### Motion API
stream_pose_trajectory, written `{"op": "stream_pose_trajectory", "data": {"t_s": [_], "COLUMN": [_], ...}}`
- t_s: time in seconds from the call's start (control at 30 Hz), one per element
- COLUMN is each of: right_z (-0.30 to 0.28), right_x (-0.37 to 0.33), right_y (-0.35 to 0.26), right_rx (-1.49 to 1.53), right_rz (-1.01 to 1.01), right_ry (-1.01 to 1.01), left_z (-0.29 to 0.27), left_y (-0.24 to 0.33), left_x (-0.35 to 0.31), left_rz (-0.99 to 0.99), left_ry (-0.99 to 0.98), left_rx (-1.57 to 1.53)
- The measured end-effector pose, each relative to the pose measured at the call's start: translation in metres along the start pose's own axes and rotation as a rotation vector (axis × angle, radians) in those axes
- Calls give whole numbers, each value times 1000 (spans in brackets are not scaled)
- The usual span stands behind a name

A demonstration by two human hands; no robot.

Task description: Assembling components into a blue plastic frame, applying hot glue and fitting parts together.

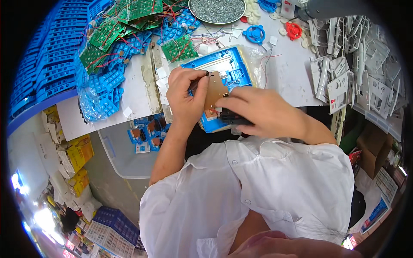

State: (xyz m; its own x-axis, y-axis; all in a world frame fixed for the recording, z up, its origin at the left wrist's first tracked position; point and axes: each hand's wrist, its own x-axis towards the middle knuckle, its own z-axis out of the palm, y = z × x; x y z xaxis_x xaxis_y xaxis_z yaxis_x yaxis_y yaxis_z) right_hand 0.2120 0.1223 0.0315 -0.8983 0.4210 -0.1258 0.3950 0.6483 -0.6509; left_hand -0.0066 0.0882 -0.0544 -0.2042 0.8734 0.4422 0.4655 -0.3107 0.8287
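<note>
A brown circuit board point(214, 91) stands tilted over an open blue plastic casing point(242, 60). Fingers and thumb of my left hand point(188, 92) pinch the board along its left edge. My right hand point(262, 109) reaches across from the right, its fingertips at the board's lower right edge. Tucked under those fingers is a black object point(232, 118), largely covered, so its kind does not show. The casing lies on clear wrapping at the table's front edge, with small parts inside it.
Green circuit boards point(140, 10) with red wires pile up over blue keypad pieces point(109, 88) on the left. Behind are a round tray of small screws point(217, 9) and a blue ring-shaped part point(254, 34). White plastic parts point(340, 81) crowd the right. Below the table sits a clear bin point(124, 165).
</note>
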Motion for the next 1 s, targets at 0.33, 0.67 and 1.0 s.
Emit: {"op": "stream_pose_trajectory", "data": {"t_s": [0.33,0.67,1.0], "right_z": [26,1,3], "right_x": [24,19,23], "right_y": [25,46,49], "right_rx": [1123,77,22], "right_rz": [-51,-179,-124], "right_ry": [455,439,483], "left_z": [-2,-13,-33], "left_y": [-8,-5,9], "left_x": [-1,4,42], "left_rz": [-183,-139,106], "left_ry": [44,-45,-375], "left_rx": [-180,-107,126]}}
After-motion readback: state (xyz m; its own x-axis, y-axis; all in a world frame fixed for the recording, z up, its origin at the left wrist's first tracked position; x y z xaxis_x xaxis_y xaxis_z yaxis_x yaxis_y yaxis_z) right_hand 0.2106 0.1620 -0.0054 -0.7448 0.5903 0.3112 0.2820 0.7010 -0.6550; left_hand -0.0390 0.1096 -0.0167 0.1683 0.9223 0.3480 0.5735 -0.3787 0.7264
